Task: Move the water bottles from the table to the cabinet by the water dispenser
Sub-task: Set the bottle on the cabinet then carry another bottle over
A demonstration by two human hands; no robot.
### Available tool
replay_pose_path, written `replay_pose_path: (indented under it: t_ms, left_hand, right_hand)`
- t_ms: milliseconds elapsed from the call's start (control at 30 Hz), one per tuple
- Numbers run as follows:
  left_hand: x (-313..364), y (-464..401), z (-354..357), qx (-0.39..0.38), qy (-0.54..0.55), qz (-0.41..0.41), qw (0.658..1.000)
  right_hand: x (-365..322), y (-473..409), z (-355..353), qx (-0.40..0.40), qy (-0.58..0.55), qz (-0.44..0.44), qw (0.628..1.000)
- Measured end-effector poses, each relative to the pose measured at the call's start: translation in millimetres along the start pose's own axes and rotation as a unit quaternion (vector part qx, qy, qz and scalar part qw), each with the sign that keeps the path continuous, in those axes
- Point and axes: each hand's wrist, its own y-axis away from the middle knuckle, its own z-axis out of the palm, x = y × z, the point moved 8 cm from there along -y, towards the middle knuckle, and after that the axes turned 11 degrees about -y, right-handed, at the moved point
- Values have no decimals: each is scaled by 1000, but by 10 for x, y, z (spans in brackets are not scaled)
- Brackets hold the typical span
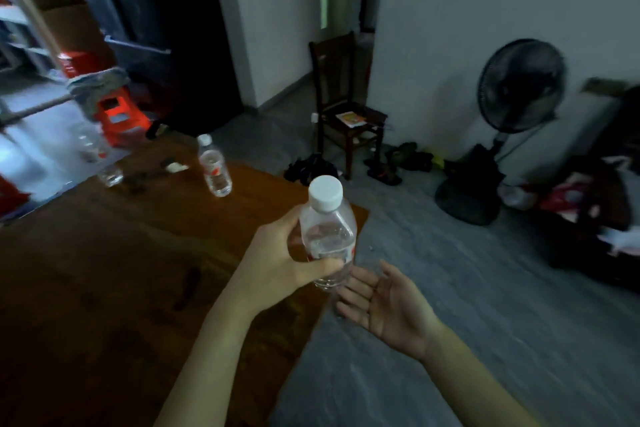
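The left hand [277, 253] wraps its fingers and thumb around the lower body of a water bottle [327, 236], holding it upright and clear of the wooden table [104, 288], just beyond the table's near right corner; the grip sits low on the barrel, probably because that keeps the capped neck free and the weight balanced for carrying. The right hand [384, 302] lies palm up with fingers relaxed and spread, holding nothing, just below and beside the bottle's base, which looks like a readiness to take the bottle over or steady it from underneath. The bottle is clear thin plastic, faintly ribbed, with a wide white screw cap and a trace of red label where the fingers cover it. A second bottle [214, 166] of the same make stands upright farther back on the table, toward its far edge, so by my reckoning part of the job remains. Left of that bottle, near the table's far left edge, stand blurred clear vessels [100, 163] whose kind I cannot tell. The tabletop is dark, glossy brown wood. Neither cabinet nor dispenser can be made out.
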Motion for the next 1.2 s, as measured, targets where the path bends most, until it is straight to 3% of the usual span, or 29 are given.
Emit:
replay_pose_path:
  t_ms: [533,767,967,1200]
  left_hand:
    - [2509,-994,2573,-194,45,204,959]
    - [3492,-1003,3647,-285,78,263,919]
    - [4226,-886,4428,-373,93,345,856]
    - [5034,-510,5043,-484,134,453,736]
  right_hand:
    - [-1434,2289,-2060,111,-150,-246,951]
    - [-1631,3319,-2801,157,-221,-338,901]
    - [-1570,4042,-3212,199,-278,-421,840]
    - [-1480,4772,-3478,278,-335,-535,724]
